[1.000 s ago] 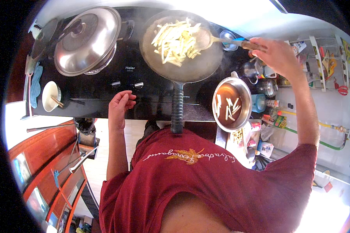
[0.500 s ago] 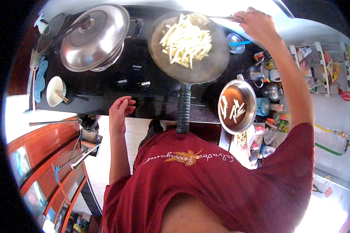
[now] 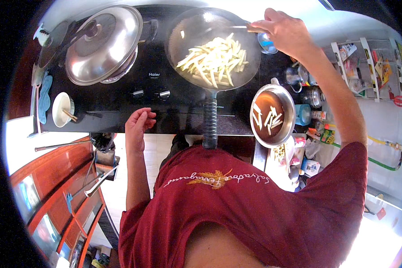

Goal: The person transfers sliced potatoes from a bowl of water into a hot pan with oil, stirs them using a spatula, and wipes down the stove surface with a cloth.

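Note:
My right hand (image 3: 283,30) is closed around the handle of a spatula (image 3: 253,29) at the far right rim of a wok (image 3: 183,47). The spatula's thin metal front reaches over the wok and is blurred. Pale cut potato sticks (image 3: 216,60) lie heaped in the near half of the wok, with one piece apart at the far left. The wok's dark ribbed handle (image 3: 210,123) points toward me, with no hand on it. My left hand (image 3: 140,127) hovers at the stove's front edge, fingers loosely curled and nothing visible in them.
A large lidded metal pan (image 3: 105,47) covers the left burner of the black stove (image 3: 120,105). Chopsticks rest in a white bowl (image 3: 60,107). On the right, a metal pot (image 3: 291,111) holds brownish liquid and pale sticks, near jars and a blue cup (image 3: 303,115).
My right hand has moved left with the spatula, over the wok's rim. The potato sticks have shifted toward the near side and spread sideways. My left hand has hardly moved.

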A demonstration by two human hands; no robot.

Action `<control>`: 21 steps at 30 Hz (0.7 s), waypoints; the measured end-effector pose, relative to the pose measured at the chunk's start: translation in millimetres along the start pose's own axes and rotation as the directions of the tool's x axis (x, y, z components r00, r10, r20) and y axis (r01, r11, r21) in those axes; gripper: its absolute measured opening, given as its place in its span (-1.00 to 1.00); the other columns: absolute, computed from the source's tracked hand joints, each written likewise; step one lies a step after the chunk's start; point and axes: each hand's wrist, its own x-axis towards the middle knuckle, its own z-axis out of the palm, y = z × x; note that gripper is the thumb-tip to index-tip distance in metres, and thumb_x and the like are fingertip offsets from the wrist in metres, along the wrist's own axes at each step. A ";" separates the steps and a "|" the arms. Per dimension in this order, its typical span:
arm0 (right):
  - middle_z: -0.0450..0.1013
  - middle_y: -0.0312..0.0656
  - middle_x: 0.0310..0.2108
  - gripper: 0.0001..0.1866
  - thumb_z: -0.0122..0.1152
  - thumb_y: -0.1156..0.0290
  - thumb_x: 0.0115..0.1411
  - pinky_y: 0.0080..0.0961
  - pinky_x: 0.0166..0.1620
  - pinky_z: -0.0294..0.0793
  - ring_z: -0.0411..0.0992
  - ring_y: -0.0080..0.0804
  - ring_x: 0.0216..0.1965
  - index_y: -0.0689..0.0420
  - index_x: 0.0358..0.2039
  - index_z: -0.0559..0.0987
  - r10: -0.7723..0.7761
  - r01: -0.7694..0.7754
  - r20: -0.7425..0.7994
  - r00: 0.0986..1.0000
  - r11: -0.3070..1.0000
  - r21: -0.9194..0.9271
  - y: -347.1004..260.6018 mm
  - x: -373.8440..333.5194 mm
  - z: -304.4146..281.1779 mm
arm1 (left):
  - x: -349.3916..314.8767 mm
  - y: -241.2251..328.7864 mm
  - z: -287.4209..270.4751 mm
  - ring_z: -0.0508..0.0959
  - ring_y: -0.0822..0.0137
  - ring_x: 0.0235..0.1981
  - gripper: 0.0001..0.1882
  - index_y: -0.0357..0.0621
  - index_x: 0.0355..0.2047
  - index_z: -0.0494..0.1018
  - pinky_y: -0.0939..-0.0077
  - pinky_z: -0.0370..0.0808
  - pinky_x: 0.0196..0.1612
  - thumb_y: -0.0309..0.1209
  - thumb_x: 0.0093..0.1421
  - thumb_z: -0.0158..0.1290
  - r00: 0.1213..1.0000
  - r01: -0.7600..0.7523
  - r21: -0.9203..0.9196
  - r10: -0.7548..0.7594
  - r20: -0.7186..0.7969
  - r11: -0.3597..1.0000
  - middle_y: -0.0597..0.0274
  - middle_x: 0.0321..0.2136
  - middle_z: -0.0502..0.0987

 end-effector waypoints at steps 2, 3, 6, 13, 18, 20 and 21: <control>0.31 -0.38 -0.43 -0.61 0.17 0.46 -0.03 -0.53 -0.37 0.49 0.40 -0.49 -0.37 -0.26 -0.17 0.52 0.004 -0.003 -0.112 0.994 1.000 0.007 -5.2 -3.4 8.1 | 1.2 0.2 3.7 0.50 0.49 -0.45 -0.78 -0.20 -0.21 0.43 0.65 0.42 -0.36 -0.36 0.22 -0.08 1.000 0.010 0.004 -0.010 0.010 1.000 0.20 -0.38 0.54; 0.30 -0.38 -0.44 -0.62 0.16 0.46 -0.02 -0.56 -0.43 0.49 0.40 -0.51 -0.39 -0.26 -0.17 0.52 0.023 -0.019 -0.148 0.989 0.999 0.035 -12.2 -1.7 10.8 | 1.5 0.5 4.1 0.50 0.49 -0.45 -0.78 -0.20 -0.21 0.43 0.64 0.42 -0.36 -0.37 0.22 -0.08 1.000 0.014 0.009 -0.014 0.011 1.000 0.20 -0.38 0.54; 0.29 -0.38 -0.44 -0.65 0.15 0.47 -0.01 -0.55 -0.45 0.49 0.40 -0.49 -0.39 -0.24 -0.19 0.52 0.103 -0.077 -0.195 0.975 0.988 0.137 -23.9 -13.0 37.3 | 5.8 2.2 10.1 0.51 0.44 -0.44 -0.76 -0.22 -0.18 0.41 0.61 0.45 -0.34 -0.35 0.22 -0.08 0.998 0.035 0.024 -0.037 0.055 0.999 0.17 -0.36 0.53; 0.27 -0.34 -0.41 -0.63 0.10 0.52 -0.03 -0.48 -0.45 0.49 0.40 -0.42 -0.37 -0.23 -0.22 0.53 0.179 -0.147 -0.116 0.977 0.959 0.241 -23.8 -79.8 36.4 | 11.1 8.6 20.1 0.51 0.43 -0.43 -0.77 -0.24 -0.18 0.41 0.59 0.46 -0.33 -0.37 0.22 -0.07 0.995 0.029 0.060 -0.034 0.099 0.998 0.17 -0.36 0.53; 0.26 -0.27 -0.40 -0.53 0.07 0.55 -0.09 -0.45 -0.44 0.48 0.40 -0.32 -0.40 -0.16 -0.12 0.48 0.467 -0.415 -0.087 0.880 0.844 0.339 -78.7 -132.6 44.3 | 9.7 23.3 40.1 0.48 0.49 -0.47 -0.78 -0.23 -0.20 0.43 0.65 0.42 -0.37 -0.38 0.21 -0.08 0.991 -0.007 0.088 -0.005 0.130 0.996 0.18 -0.37 0.53; 0.26 -0.20 -0.37 -0.50 0.05 0.58 -0.11 -0.44 -0.42 0.47 0.38 -0.25 -0.37 -0.12 -0.09 0.45 0.608 -0.568 0.046 0.793 0.710 0.416 -132.5 -144.0 47.7 | 7.5 35.3 55.4 0.44 0.52 -0.48 -0.77 -0.25 -0.19 0.43 0.67 0.38 -0.38 -0.39 0.22 -0.10 0.983 -0.073 0.128 0.049 0.179 0.989 0.19 -0.38 0.52; 0.26 -0.17 -0.34 -0.50 0.04 0.58 -0.10 -0.41 -0.40 0.47 0.37 -0.22 -0.35 -0.09 -0.08 0.44 0.657 -0.612 0.102 0.747 0.619 0.492 -158.4 -148.9 46.6 | 4.7 42.6 66.4 0.43 0.52 -0.48 -0.77 -0.25 -0.19 0.43 0.68 0.37 -0.38 -0.40 0.22 -0.10 0.976 -0.110 0.165 0.075 0.203 0.980 0.19 -0.38 0.52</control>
